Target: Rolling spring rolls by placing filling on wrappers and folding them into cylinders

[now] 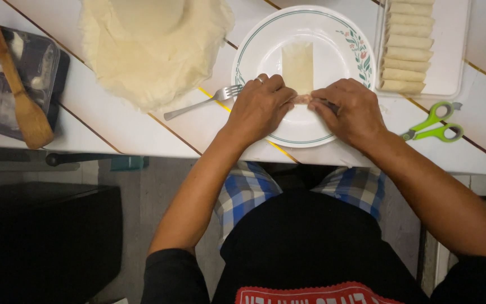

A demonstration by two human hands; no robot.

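Observation:
A pale rectangular wrapper strip (297, 66) lies on a white plate (333, 34) with a green rim line and a flower pattern. Pinkish filling (302, 99) shows at the strip's near end, between my hands. My left hand (260, 107), with a ring on one finger, pinches the near end of the wrapper from the left. My right hand (349, 110) grips the same end from the right. Both sets of fingers curl over the filling, hiding most of it.
A stack of round wrappers (153, 48) lies at the back left. A fork (201, 102) rests beside the plate. A tray (451, 45) holds several rolled pieces (407, 45). Green scissors (437, 125) lie right. A wooden spatula (18, 90) rests on a dark container (49, 62).

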